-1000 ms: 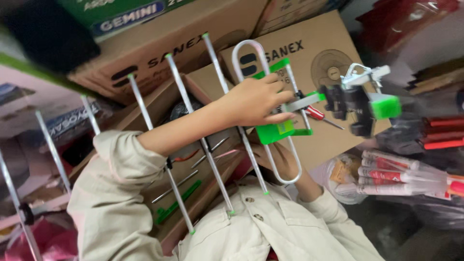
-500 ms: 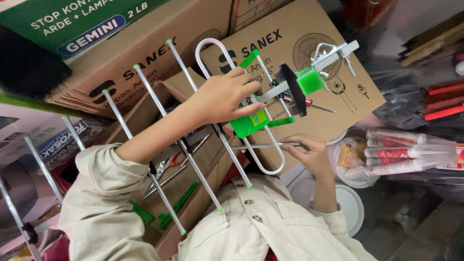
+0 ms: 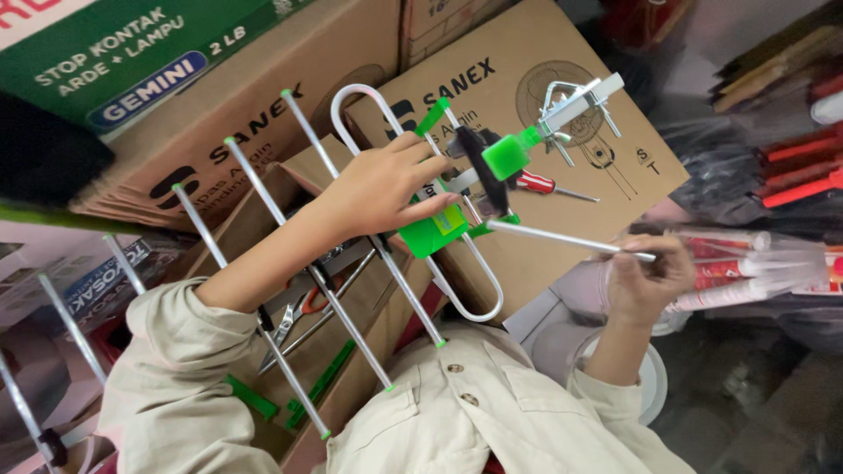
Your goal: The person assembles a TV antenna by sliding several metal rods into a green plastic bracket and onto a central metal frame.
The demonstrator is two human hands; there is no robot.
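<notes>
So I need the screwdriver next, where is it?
The red-handled screwdriver lies on the brown box, upper centre of the head view, just right of the antenna's green clamp.

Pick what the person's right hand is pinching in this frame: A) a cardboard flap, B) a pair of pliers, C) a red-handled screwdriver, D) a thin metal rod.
D: the right hand pinches the end of a thin metal rod running out from the antenna.

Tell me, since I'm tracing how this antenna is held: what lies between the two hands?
In the head view, a thin metal rod spans the gap from the green clip under the left hand to the right hand, which pinches its end.
</notes>
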